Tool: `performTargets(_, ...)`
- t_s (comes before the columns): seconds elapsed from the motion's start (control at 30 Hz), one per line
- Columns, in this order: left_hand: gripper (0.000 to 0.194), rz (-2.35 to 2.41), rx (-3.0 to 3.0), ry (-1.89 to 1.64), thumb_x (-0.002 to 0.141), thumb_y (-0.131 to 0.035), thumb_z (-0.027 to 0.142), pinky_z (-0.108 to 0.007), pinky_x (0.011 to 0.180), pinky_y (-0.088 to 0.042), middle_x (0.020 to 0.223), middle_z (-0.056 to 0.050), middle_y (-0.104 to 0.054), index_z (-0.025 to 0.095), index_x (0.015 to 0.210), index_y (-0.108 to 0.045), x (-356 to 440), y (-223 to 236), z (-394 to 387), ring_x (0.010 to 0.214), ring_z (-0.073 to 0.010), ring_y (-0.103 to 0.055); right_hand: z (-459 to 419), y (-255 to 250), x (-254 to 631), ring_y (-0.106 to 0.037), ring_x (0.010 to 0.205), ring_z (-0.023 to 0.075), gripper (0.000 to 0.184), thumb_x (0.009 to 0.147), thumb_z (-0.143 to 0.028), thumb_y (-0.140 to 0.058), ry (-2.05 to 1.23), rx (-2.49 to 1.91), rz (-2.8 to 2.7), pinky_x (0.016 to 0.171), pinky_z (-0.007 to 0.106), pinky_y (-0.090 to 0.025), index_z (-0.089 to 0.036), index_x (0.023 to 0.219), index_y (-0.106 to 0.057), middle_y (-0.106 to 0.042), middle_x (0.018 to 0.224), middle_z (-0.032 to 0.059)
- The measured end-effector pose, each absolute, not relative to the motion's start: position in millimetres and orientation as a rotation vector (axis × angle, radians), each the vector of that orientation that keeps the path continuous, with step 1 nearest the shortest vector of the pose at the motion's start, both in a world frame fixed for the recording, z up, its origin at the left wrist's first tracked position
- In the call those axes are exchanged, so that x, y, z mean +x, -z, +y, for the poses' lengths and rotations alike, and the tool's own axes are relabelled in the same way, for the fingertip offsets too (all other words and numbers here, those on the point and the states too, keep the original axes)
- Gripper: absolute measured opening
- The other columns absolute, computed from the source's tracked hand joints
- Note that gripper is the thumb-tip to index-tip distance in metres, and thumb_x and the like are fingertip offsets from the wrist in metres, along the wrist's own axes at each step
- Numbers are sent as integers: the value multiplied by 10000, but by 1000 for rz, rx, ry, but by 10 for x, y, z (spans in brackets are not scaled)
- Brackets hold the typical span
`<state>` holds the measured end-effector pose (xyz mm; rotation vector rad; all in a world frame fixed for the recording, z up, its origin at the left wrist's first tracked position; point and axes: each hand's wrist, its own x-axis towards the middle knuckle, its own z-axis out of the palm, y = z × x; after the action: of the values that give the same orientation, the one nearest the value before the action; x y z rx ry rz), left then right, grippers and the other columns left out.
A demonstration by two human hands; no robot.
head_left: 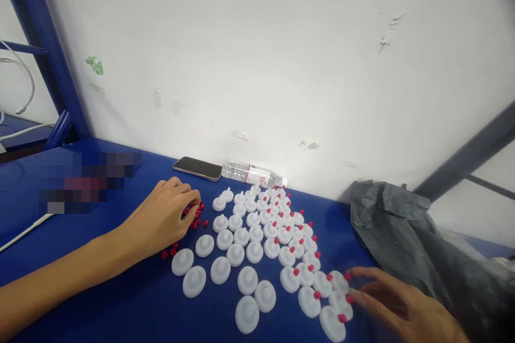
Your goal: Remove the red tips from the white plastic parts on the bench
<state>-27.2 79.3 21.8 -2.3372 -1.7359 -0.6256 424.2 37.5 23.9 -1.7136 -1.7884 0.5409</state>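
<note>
Several white round caps [241, 237] lie in rows on the blue table [120, 311]; those on the right carry small red tips, those on the left are bare. My left hand [163, 220] rests on the table with its fingers curled into a pile of small red tips [196, 216], pinching among them. My right hand [396, 305] lies at the lower right, fingers stretched out, its fingertips touching the red-tipped caps [338, 300] at the near end of the rows.
A phone [198, 168] and a water bottle lying on its side [252, 174] sit against the white wall. A dark grey plastic bag [406, 236] lies at the right. A white cable [24, 231] crosses the table's left edge. Blue frame posts stand at left.
</note>
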Motion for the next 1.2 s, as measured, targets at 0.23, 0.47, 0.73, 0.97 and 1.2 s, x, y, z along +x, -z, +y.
performTargets(0.23,258,-1807,-2336,525,945,-459,252,-435,759,-399,818,-78,-707,217,813,-679,-269,-236,764,849,-295,-556,561,-424,4062,-770,701,233,131,844,-394,-682,-639,-1654,-1961,663,273,-593,-397,715,-704,-788,748,-27)
performTargets(0.47,269,-1825,-2332,524,945,-450,253,-438,742,-402,819,-82,-702,220,794,-670,-252,-233,774,834,-298,-554,587,-433,4078,-776,974,293,30,864,-390,-691,-425,-1658,-1768,831,349,-603,-374,839,-689,-816,1019,36)
performTargets(0.73,299,-1774,-2328,644,948,-398,231,-482,808,-454,908,-97,-730,201,896,-691,-230,-287,731,902,-305,-586,397,-644,3439,-777,734,246,148,914,-455,-594,-159,-1411,-2012,672,334,-637,-354,983,-678,-792,846,2)
performTargets(0.97,283,-1260,-2593,1037,963,-509,244,-474,898,-507,1074,-73,-699,261,1225,-614,-109,-422,505,1016,-287,-580,317,-592,2750,-755,737,171,387,928,-462,-642,-566,-1256,-2116,675,259,-596,-326,1276,-541,-780,888,-61)
performTargets(1.2,294,-676,-2570,701,944,-609,192,-439,844,-563,955,-60,-695,213,1234,-656,88,-404,315,915,-264,-609,258,-492,2511,-751,721,167,549,849,-419,-753,-658,-1065,-2258,688,229,-589,-367,1349,-531,-772,864,-84)
